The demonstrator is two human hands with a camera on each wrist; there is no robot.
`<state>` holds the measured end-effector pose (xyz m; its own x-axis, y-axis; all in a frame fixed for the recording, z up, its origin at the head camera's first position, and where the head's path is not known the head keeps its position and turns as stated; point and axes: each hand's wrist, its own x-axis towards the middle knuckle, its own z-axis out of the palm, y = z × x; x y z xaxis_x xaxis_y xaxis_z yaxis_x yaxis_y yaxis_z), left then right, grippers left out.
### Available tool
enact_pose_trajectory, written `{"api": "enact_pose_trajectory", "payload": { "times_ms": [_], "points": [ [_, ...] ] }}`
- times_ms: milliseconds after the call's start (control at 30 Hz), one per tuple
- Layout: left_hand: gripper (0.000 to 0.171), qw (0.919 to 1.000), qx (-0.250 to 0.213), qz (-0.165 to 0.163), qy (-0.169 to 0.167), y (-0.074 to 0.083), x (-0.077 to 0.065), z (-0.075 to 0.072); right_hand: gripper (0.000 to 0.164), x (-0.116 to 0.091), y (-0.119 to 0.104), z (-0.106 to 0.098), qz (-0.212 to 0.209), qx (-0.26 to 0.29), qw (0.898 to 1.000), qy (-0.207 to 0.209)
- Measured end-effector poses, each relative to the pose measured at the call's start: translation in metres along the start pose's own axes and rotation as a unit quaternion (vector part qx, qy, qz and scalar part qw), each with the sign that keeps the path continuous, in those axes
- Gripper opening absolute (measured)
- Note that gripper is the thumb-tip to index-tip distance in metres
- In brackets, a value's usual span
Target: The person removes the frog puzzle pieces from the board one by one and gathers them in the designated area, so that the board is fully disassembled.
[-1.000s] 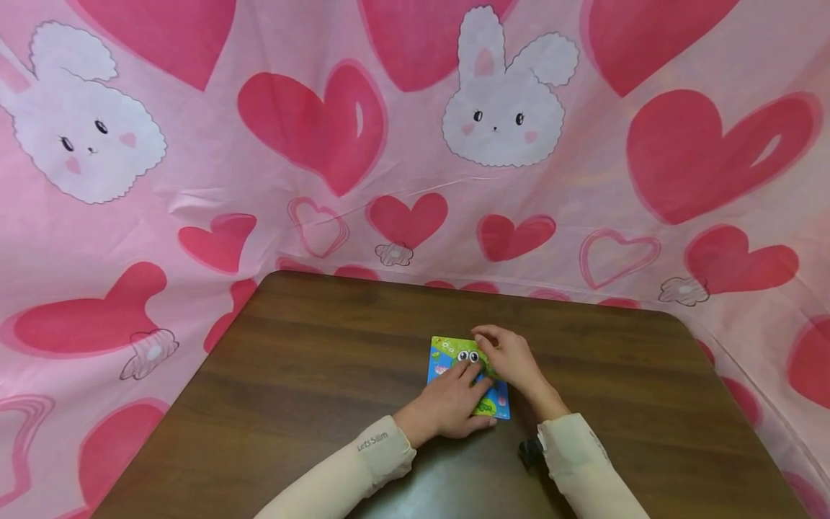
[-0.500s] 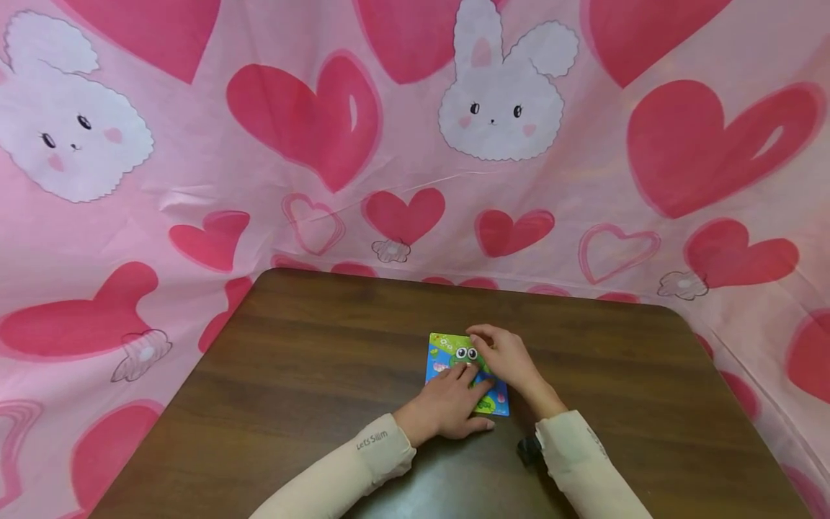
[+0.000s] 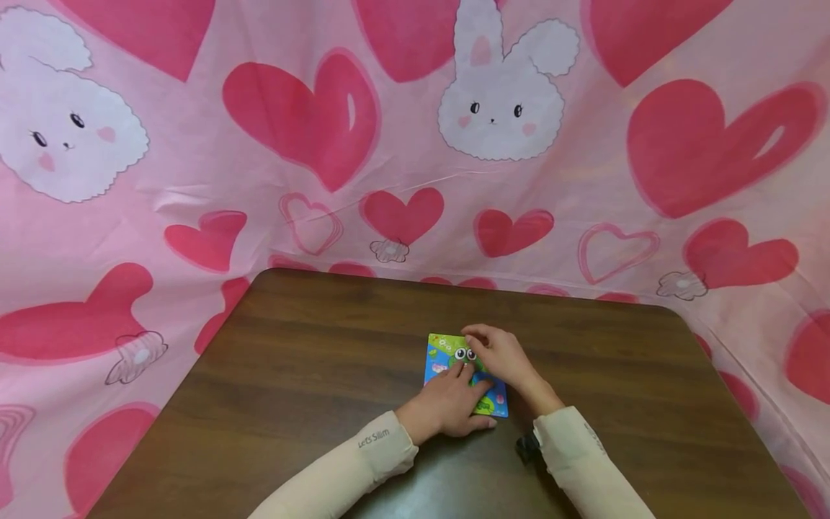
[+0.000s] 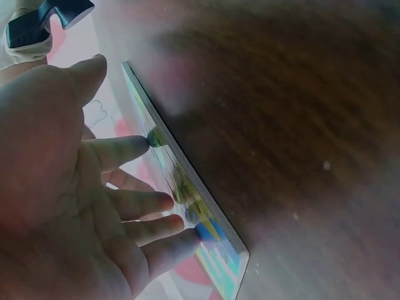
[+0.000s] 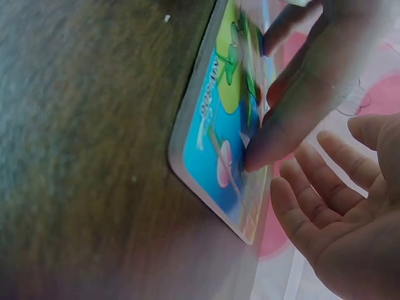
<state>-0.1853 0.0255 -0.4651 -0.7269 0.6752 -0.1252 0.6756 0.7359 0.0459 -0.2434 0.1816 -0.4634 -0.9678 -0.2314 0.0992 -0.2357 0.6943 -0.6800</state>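
A thin flat board (image 3: 441, 357) with a cartoon frog printed on green and blue lies on the table. My left hand (image 3: 449, 405) spreads its fingers over the lower middle of the picture. In the left wrist view, the fingertips (image 4: 164, 201) of this hand press on the board's printed face. My right hand (image 3: 504, 359) arches over the upper right corner, its fingers loosely bent and its fingertips at the top edge. Seen from the right wrist, its bent fingers (image 5: 319, 181) are spaced apart, with the board's rounded corner (image 5: 194, 156) beyond them.
The dark brown wooden table (image 3: 311, 360) reaches to a pink cloth backdrop (image 3: 415, 166) printed with hearts and rabbits, which hangs along its back and sides. A small black device (image 3: 528, 447) sits at the right wrist, under the sleeve's cuff.
The right hand has shifted slightly left along the board's top edge. The left hand stays on the picture. The head view has turned a little.
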Motion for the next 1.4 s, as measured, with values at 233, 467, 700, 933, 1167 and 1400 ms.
{"api": "enact_pose_trajectory", "payload": {
  "times_ms": [233,467,700,933,1167,1400],
  "points": [
    [0.070,0.9997,-0.012,-0.011,-0.019,0.000,-0.001,-0.001,0.029,0.004,-0.004,0.006,-0.009,-0.005,1.000,-0.029],
    [0.070,0.9989,-0.026,-0.021,-0.033,0.001,-0.001,-0.002,0.029,0.010,-0.007,0.009,-0.017,-0.011,0.998,-0.053],
    [0.070,0.9989,-0.019,-0.030,-0.032,0.002,0.000,-0.001,0.030,0.016,-0.008,0.011,-0.020,-0.014,0.997,-0.067],
    [0.068,0.9991,-0.017,-0.027,-0.030,0.000,0.000,-0.001,0.030,0.022,-0.011,0.008,-0.031,-0.021,0.996,-0.083],
    [0.066,0.9991,-0.027,-0.010,-0.031,-0.007,-0.002,-0.002,0.031,0.027,-0.011,0.002,-0.040,-0.021,0.996,-0.080],
    [0.067,0.9997,-0.019,0.004,-0.017,-0.010,-0.006,-0.002,0.030,0.027,-0.009,0.004,-0.030,-0.027,0.995,-0.093]
  ]
}}
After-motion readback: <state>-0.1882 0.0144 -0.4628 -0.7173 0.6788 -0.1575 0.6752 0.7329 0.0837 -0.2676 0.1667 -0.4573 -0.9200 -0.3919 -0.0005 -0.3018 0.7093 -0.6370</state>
